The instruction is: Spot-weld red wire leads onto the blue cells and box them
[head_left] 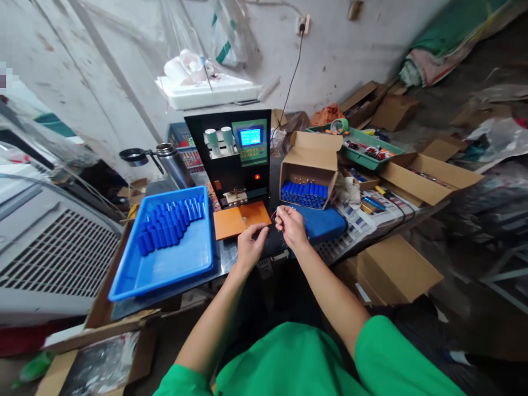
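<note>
In front of the machine, a thin red wire [273, 215] runs between my two hands. My right hand [292, 225] is closed, with thumb and fingertips pinching the wire. My left hand [252, 243] is also in a pinch at the wire's lower end, beside the orange plate [231, 223]; the exact grip is too small to see. Behind the plate stands a black spot welder [247, 176] with a lit blue screen and copper-coloured electrodes. Blue cylindrical battery cells [169, 225] stand in rows in a blue tray [181, 269] at the left.
An open cardboard box [315, 142] holds more wrapped blue cells, right of the welder. A blue padded item [325, 221] lies before it. Further right are a green tray [367, 157] and cartons. A steel flask [175, 165] stands behind the blue tray. White foam [210, 93] tops the welder.
</note>
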The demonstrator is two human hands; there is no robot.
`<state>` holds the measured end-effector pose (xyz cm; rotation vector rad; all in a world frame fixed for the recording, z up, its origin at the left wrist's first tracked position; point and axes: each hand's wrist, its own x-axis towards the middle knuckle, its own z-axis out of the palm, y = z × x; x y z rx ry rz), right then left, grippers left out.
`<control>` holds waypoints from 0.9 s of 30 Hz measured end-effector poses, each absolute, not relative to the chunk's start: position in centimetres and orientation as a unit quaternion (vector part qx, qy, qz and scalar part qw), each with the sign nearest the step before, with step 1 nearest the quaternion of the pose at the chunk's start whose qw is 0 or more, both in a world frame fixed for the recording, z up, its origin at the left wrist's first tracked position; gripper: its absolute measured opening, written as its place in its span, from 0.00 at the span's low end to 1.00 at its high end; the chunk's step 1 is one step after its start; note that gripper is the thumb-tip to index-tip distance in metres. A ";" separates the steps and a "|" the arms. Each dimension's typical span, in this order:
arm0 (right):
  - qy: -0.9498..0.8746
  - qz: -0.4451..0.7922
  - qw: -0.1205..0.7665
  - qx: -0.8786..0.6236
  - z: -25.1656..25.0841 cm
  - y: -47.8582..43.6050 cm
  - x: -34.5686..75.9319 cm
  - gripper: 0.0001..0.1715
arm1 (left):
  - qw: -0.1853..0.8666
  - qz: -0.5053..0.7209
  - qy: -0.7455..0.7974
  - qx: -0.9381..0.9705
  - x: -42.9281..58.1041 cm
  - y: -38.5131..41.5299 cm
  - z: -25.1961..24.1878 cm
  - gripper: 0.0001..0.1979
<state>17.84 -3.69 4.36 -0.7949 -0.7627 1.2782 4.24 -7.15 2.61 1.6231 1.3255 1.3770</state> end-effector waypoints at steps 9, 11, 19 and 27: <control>-0.459 0.513 0.612 -0.389 2.4 -4.1 16.4 0.21 | 0.392 0.525 0.495 0.571 1.6 -7.4 2.5 0.16; -0.498 0.530 0.576 -0.373 2.1 -4.2 16.2 0.21 | 0.399 0.509 0.493 0.581 1.0 -7.3 2.8 0.15; -0.581 0.513 0.505 -0.380 1.2 -5.2 15.2 0.15 | 0.333 0.451 0.539 0.629 0.2 -8.5 2.8 0.13; -0.568 0.504 0.502 -0.415 -0.4 -4.1 14.8 0.21 | 0.228 0.450 0.588 0.632 -4.0 -9.6 2.8 0.10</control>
